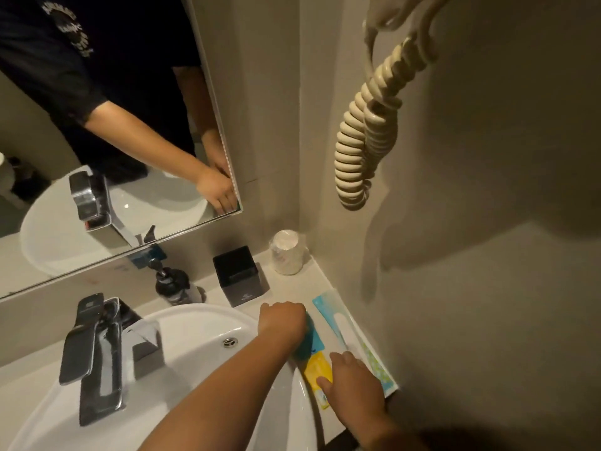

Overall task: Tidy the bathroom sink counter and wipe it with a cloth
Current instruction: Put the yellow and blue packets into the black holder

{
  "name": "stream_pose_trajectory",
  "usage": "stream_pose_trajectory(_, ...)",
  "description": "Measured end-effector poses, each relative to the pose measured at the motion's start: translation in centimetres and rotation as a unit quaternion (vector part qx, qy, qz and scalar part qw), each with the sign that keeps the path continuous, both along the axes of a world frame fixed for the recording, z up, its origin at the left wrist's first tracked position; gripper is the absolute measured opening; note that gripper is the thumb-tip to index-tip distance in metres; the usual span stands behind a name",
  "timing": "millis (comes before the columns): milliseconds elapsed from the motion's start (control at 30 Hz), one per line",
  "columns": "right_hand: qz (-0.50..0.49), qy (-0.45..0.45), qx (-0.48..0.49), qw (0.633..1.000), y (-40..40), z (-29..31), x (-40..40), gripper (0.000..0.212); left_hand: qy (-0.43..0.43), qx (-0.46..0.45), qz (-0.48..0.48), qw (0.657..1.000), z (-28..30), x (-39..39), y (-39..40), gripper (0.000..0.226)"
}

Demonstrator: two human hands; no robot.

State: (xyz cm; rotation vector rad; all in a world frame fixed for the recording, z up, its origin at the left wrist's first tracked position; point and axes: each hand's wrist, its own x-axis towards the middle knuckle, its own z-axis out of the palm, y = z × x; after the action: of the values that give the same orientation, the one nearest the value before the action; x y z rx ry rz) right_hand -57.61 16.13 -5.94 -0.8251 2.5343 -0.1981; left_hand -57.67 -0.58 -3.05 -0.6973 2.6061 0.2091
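On the narrow counter to the right of the white basin lie several flat packets. My left hand is curled down over a teal packet and grips its far end. My right hand lies flat nearer the front edge, with its index finger pressing on a yellow packet. A long blue-and-white packet runs along the wall, and a green dotted packet lies beyond my right hand. No cloth is in view.
A black box, a dark pump bottle and wrapped cups stand at the back of the counter. The chrome tap rises left of the basin. A coiled cord hangs on the right wall.
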Motion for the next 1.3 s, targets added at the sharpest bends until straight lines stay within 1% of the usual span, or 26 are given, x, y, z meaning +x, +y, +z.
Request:
stream_pose_trajectory(100,-0.016,-0.030,0.004,0.999,-0.5,0.0,-0.2,0.042,-0.026,0.026,0.024,0.999,-0.5,-0.9,-0.2,0.028)
stream_pose_trajectory(167,-0.039,-0.069,0.005,0.997,-0.6,0.1,-0.5,0.031,-0.036,0.060,0.040,0.997,-0.3,-1.3,-0.5,0.031)
stream_pose_trajectory(233,-0.067,-0.111,-0.024,0.991,-0.7,0.7,-0.9,0.018,-0.027,0.099,0.053,0.993,0.0,-1.6,-1.0,0.030)
stream_pose_trajectory(267,-0.090,-0.134,-0.057,0.985,-0.6,1.2,-1.2,0.018,-0.016,0.123,0.056,0.991,0.3,-1.8,-1.2,0.029)
stream_pose_trajectory(333,-0.168,-0.195,-0.147,0.955,-0.6,2.1,-2.1,0.023,0.010,0.170,0.052,0.984,1.0,-1.7,-1.9,0.028)
stream_pose_trajectory(400,-0.237,-0.259,-0.229,0.908,-1.0,3.3,-3.3,0.018,0.035,0.207,0.053,0.976,2.2,-1.2,-2.8,0.025)
stream_pose_trajectory(433,-0.255,-0.276,-0.266,0.888,-1.4,4.0,-4.0,0.015,0.053,0.233,0.062,0.969,2.9,-0.8,-3.4,0.021)
stream_pose_trajectory(467,-0.259,-0.282,-0.297,0.875,-2.0,4.5,-4.8,0.012,0.075,0.270,0.076,0.957,3.5,-0.4,-4.0,0.017)
stream_pose_trajectory(533,-0.228,-0.282,-0.335,0.870,-3.5,5.5,-6.0,0.013,0.126,0.341,0.101,0.926,5.0,0.7,-5.1,0.014)
stream_pose_trajectory(567,-0.215,-0.293,-0.348,0.864,-4.3,6.0,-6.3,0.009,0.149,0.366,0.111,0.912,5.7,1.2,-5.6,0.014)
stream_pose_trajectory(633,-0.200,-0.322,-0.373,0.847,-6.2,6.9,-6.8,0.009,0.190,0.395,0.138,0.888,6.8,2.1,-6.3,0.015)
stream_pose_trajectory(700,-0.180,-0.344,-0.383,0.838,-8.0,7.3,-6.8,0.006,0.246,0.417,0.196,0.853,7.3,3.0,-6.9,0.017)
stream_pose_trajectory(733,-0.178,-0.352,-0.387,0.834,-8.8,7.1,-6.8,0.005,0.280,0.427,0.240,0.826,7.3,3.5,-7.1,0.018)
stream_pose_trajectory(767,-0.180,-0.358,-0.389,0.830,-9.5,7.1,-6.6,0.005,0.312,0.434,0.289,0.794,7.2,3.9,-7.1,0.019)
stream_pose_trajectory(833,-0.191,-0.374,-0.389,0.820,-11.0,6.9,-6.4,0.009,0.372,0.457,0.375,0.716,6.9,4.8,-7.0,0.019)
stream_pose_trajectory(900,-0.187,-0.380,-0.389,0.818,-12.5,6.9,-6.2,0.014,0.417,0.474,0.430,0.645,6.6,5.4,-6.8,0.014)
stream_pose_trajectory(933,-0.179,-0.377,-0.391,0.820,-13.4,7.1,-6.2,0.014,0.436,0.477,0.451,0.616,6.4,5.6,-6.9,0.010)
stream_pose_trajectory(1000,-0.158,-0.357,-0.396,0.831,-15.3,7.5,-6.2,0.014,0.469,0.461,0.486,0.576,6.4,5.7,-7.4,0.003)
stream_pose_trajectory(1067,-0.131,-0.335,-0.401,0.842,-17.2,8.1,-6.0,0.011,0.487,0.417,0.512,0.572,6.3,5.5,-8.2,0.011)
stream_pose_trajectory(1133,-0.109,-0.313,-0.399,0.855,-19.1,8.4,-6.0,0.009,0.497,0.364,0.528,0.585,6.3,5.2,-9.2,0.021)
stream_pose_trajectory(1200,-0.102,-0.298,-0.385,0.867,-20.8,8.1,-6.2,0.006,0.512,0.326,0.530,0.592,6.4,4.9,-10.0,0.022)
stream_pose_trajectory(1233,-0.100,-0.290,-0.376,0.874,-21.4,8.1,-6.4,0.004,0.517,0.307,0.529,0.599,6.4,4.7,-10.5,0.021)
stream_pose_trajectory(1300,-0.096,-0.270,-0.363,0.887,-22.7,7.8,-6.9,0.004,0.515,0.260,0.525,0.626,6.1,4.1,-11.5,0.021)
